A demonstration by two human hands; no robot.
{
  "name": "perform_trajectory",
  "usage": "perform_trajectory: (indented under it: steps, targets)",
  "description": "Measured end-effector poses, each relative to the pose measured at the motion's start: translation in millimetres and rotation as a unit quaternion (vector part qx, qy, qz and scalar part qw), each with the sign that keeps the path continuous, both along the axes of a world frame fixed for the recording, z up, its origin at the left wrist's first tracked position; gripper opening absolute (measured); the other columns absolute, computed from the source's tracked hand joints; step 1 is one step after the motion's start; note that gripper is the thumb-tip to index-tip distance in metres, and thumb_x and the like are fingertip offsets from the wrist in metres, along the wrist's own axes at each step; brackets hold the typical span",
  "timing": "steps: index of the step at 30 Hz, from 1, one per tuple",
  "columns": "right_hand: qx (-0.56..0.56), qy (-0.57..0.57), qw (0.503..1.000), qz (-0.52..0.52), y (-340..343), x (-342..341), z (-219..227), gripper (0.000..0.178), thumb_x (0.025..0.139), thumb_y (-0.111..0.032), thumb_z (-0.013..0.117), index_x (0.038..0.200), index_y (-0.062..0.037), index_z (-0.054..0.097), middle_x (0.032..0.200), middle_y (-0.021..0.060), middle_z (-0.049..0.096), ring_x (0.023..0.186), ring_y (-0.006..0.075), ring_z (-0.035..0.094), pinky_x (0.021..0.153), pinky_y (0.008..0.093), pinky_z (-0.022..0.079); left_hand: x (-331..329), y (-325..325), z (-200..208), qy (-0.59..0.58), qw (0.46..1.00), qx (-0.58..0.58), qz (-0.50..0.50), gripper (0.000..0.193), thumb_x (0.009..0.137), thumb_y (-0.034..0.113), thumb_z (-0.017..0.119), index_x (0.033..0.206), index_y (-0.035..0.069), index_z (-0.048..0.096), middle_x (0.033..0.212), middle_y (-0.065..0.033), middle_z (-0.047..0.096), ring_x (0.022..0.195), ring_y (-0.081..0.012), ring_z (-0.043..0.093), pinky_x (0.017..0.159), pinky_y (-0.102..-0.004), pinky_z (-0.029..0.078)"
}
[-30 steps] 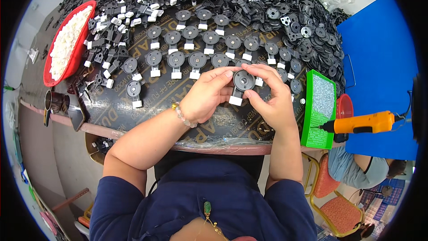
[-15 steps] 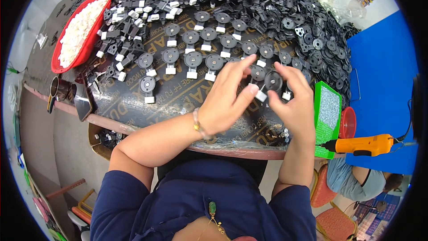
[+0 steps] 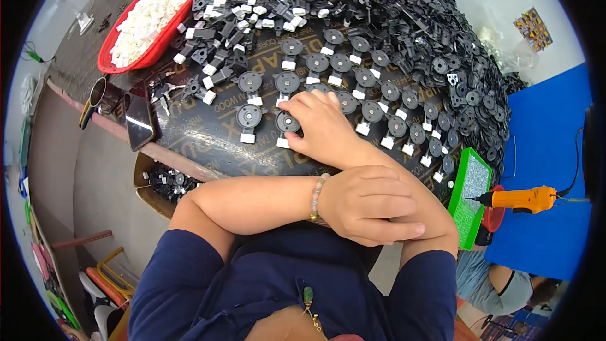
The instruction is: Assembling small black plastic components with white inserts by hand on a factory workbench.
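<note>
My right hand (image 3: 325, 123) reaches across to the left, its thumb and index finger closed around the rim of a black round disc part with a white block at its lower end (image 3: 288, 121). That part lies on the dark tabletop. My left hand (image 3: 369, 205), with a beaded bracelet at the wrist, lies over my right forearm, fingers stretched out and nothing in them. Similar disc parts stand in rows around, such as a disc part (image 3: 248, 115) just left of my right hand and another disc part (image 3: 396, 126) to its right. My right hand partly covers several of them.
A red basket of white pieces (image 3: 107, 57) stands at the far left, a phone (image 3: 139, 117) near the left edge. Loose black parts (image 3: 410, 19) pile up behind. At right are a green tray of small metal pieces (image 3: 464, 180) and an orange electric screwdriver (image 3: 524, 199).
My right hand has moved left from the right end of the rows to a disc part near the left end. My left hand has drawn back onto my right forearm. The view has shifted.
</note>
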State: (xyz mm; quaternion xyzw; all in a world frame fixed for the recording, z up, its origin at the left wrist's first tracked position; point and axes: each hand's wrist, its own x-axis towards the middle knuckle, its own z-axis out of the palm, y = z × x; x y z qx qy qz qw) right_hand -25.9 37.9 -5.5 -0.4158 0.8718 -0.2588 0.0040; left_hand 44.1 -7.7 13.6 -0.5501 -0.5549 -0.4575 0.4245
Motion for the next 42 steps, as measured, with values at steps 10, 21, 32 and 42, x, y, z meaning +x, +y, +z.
perform_trajectory:
  steps: [10, 21, 32, 42]
  targets:
    - [-0.034, 0.093, 0.993, 0.066, -62, -62, 23, 0.036, 0.082, -0.011, 0.076, 0.118, -0.0140, 0.071, 0.111, 0.0059, 0.061, 0.109, 0.0277, 0.055, 0.098, 0.0418, 0.043, 3, 0, 5, -0.015, 0.998, 0.051, -0.016, 0.025, 0.097, 0.018, 0.057, 0.114, 0.008, 0.073, 0.112, -0.0101, 0.065, 0.093, -0.0243, 0.063, 0.077, -0.0373, 0.052]
    - [0.081, 0.088, 0.990, 0.071, -91, -101, 23, 0.041, 0.083, -0.024, 0.076, 0.122, -0.0137, 0.070, 0.112, 0.0074, 0.061, 0.113, 0.0284, 0.055, 0.100, 0.0422, 0.041, 2, -4, 5, -0.040, 0.997, 0.070, -0.017, 0.030, 0.098, 0.024, 0.056, 0.118, 0.008, 0.071, 0.117, -0.0119, 0.063, 0.099, -0.0271, 0.062, 0.084, -0.0400, 0.052]
    - [-0.056, 0.038, 0.995, 0.075, -117, -122, 15, 0.026, 0.086, -0.023, 0.075, 0.110, -0.0118, 0.076, 0.102, 0.0104, 0.065, 0.098, 0.0284, 0.065, 0.089, 0.0400, 0.051, -7, -12, 1, -0.073, 0.991, 0.084, 0.075, 0.031, 0.097, 0.031, 0.055, 0.117, 0.015, 0.073, 0.135, -0.0185, 0.058, 0.121, -0.0368, 0.058, 0.103, -0.0525, 0.040]
    - [-0.429, -0.370, 0.814, -0.124, 91, -25, 80, 0.021, 0.096, -0.023, 0.070, 0.108, -0.0060, 0.066, 0.103, 0.0013, 0.069, 0.084, 0.0072, 0.060, 0.073, 0.0226, 0.047, -32, -15, 10, -0.348, 0.918, 0.131, 0.135, 0.087, 0.088, 0.009, 0.068, 0.159, -0.001, 0.018, 0.165, -0.0306, 0.005, 0.153, -0.0444, 0.017, 0.121, -0.0475, 0.023]
